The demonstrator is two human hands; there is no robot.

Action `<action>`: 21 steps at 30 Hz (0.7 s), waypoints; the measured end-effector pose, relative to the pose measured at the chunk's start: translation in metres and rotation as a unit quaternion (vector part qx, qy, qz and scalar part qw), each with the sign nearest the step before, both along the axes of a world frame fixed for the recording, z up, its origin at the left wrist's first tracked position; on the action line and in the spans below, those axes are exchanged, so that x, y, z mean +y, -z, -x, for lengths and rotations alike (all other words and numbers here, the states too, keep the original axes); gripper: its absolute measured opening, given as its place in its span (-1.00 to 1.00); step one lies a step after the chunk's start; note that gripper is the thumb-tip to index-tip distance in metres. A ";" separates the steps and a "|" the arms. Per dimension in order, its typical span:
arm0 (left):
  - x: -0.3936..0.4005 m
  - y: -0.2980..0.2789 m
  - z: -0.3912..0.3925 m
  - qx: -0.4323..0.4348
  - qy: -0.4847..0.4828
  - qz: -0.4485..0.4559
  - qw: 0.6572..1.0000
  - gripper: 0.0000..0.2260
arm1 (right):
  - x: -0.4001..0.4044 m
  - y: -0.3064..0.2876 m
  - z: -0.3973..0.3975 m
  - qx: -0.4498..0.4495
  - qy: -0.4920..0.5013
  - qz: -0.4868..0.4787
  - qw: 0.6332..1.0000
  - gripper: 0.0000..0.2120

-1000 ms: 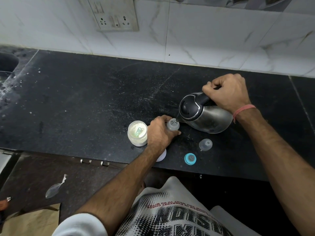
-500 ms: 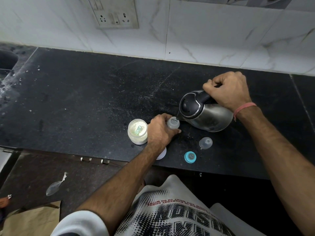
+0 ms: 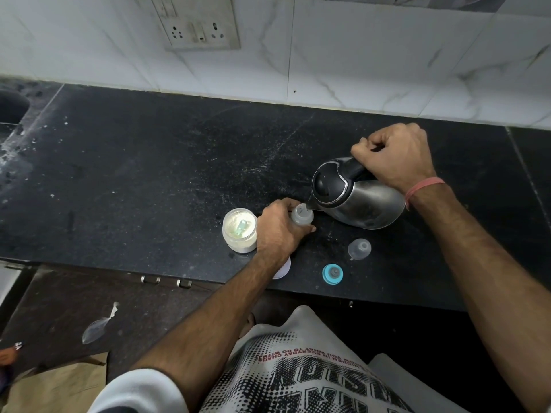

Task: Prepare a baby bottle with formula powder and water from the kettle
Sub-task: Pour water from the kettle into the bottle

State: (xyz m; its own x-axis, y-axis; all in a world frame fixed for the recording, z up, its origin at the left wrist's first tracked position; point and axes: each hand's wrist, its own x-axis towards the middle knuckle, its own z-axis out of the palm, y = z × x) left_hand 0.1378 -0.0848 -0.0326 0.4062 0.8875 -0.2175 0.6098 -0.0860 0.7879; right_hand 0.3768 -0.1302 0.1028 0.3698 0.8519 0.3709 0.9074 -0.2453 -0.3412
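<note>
My right hand [image 3: 398,158] grips the black handle of a steel kettle [image 3: 362,201], which is tilted left with its spout over the open mouth of a small clear baby bottle [image 3: 301,215]. My left hand [image 3: 278,231] is wrapped around that bottle, holding it upright on the black counter [image 3: 149,174]. Just left of my left hand stands an open jar of white formula powder [image 3: 239,230] with a pale green scoop lying in it. A clear bottle cap [image 3: 359,249] and a blue ring with the teat [image 3: 332,274] lie on the counter near its front edge.
A white lid [image 3: 283,268] peeks out from under my left wrist at the counter's front edge. A socket panel [image 3: 196,23] is on the tiled wall behind. A sink [image 3: 10,108] lies at the far left. Brown paper [image 3: 53,386] lies on the floor.
The kettle stays tilted over the bottle with both hands holding as before; only the camera view has shifted slightly.
</note>
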 end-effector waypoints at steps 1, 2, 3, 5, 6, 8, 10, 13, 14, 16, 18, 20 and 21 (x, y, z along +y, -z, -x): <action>0.000 0.000 0.000 0.003 0.001 -0.002 1.000 -0.50 | 0.000 0.000 0.000 0.000 -0.001 -0.001 1.000 -0.48; 0.001 0.001 0.000 0.005 0.002 -0.005 1.000 -0.50 | -0.001 0.001 0.000 0.001 -0.002 -0.003 1.000 -0.48; 0.001 0.001 0.000 0.005 0.002 -0.005 1.000 -0.50 | -0.001 0.001 -0.001 0.001 -0.004 -0.004 1.000 -0.48; 0.000 0.001 0.000 0.007 0.004 -0.008 1.000 -0.50 | -0.002 0.001 -0.001 0.003 -0.007 -0.004 1.000 -0.48; 0.000 0.000 0.000 0.011 0.003 -0.012 1.000 -0.50 | -0.002 0.000 -0.002 0.003 -0.007 -0.004 1.000 -0.48; 0.000 0.000 0.000 0.013 0.004 -0.015 1.000 -0.50 | -0.003 0.000 -0.002 0.005 -0.007 -0.004 1.000 -0.48; -0.001 -0.001 0.000 0.012 0.005 -0.015 1.000 -0.51 | -0.004 0.000 -0.001 0.004 -0.007 -0.009 1.000 -0.49; -0.001 -0.001 0.001 0.012 0.005 -0.019 1.000 -0.53 | -0.004 0.000 -0.002 0.006 -0.011 -0.005 1.000 -0.49; -0.001 -0.001 0.001 0.014 0.005 -0.019 1.000 -0.53 | -0.004 0.000 -0.001 0.005 -0.012 -0.004 1.000 -0.49; -0.001 -0.001 0.001 0.015 0.005 -0.019 1.000 -0.53 | -0.005 0.000 -0.001 0.004 -0.010 -0.006 1.000 -0.49; -0.001 -0.001 0.000 0.013 0.006 -0.018 1.000 -0.53 | -0.006 0.000 -0.001 0.006 -0.011 -0.005 1.000 -0.49; -0.001 -0.001 0.000 0.015 0.005 -0.017 1.000 -0.53 | -0.007 0.001 -0.001 0.007 -0.007 -0.007 1.000 -0.48; -0.001 0.000 0.000 0.015 0.006 -0.016 1.000 -0.53 | -0.008 0.000 -0.001 0.010 -0.007 -0.009 1.000 -0.48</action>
